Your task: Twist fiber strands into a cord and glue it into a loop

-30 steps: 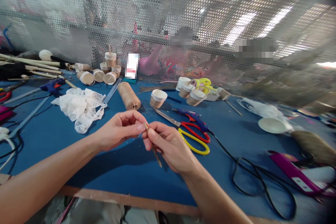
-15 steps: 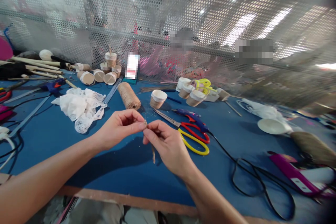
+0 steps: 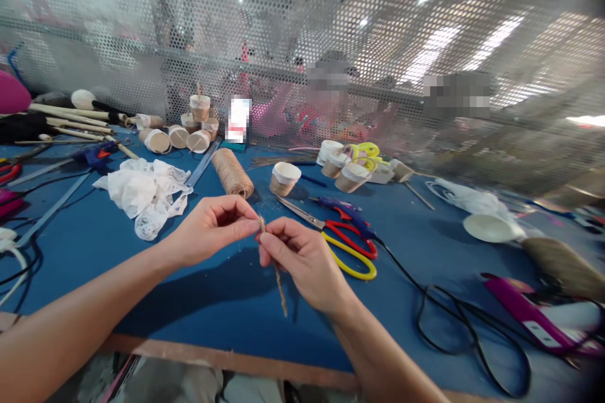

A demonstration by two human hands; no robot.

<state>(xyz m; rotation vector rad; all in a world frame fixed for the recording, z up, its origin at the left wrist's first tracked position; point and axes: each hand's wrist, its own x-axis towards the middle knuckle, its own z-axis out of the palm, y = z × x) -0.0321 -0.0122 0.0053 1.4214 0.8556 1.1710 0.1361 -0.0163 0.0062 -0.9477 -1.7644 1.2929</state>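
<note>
Between my fingertips is a short piece of brown twine (image 3: pixel 282 293), its loose tail hanging below my right hand. My left hand (image 3: pixel 218 227) pinches the upper end, thumb against forefinger. My right hand (image 3: pixel 297 258) grips the twine just beside it, fingers curled. The part inside the fingers is mostly hidden. Just beyond my hands lie a spool of twine (image 3: pixel 231 173) on its side and a small cup with a white lace rim (image 3: pixel 285 178). To the right of my right hand are scissors (image 3: pixel 347 242) with red and yellow handles.
A glue gun (image 3: pixel 347 211) trails a black cable (image 3: pixel 449 302) across the right side. White lace (image 3: pixel 146 192) lies heaped at left. Several small cups (image 3: pixel 198 141) stand at the back near a perforated metal screen (image 3: pixel 283 31). A purple device (image 3: pixel 524 315) sits at far right.
The twine's tail now hangs longer and straighter below my right hand. Both hands stay in nearly the same place, still pinching it.
</note>
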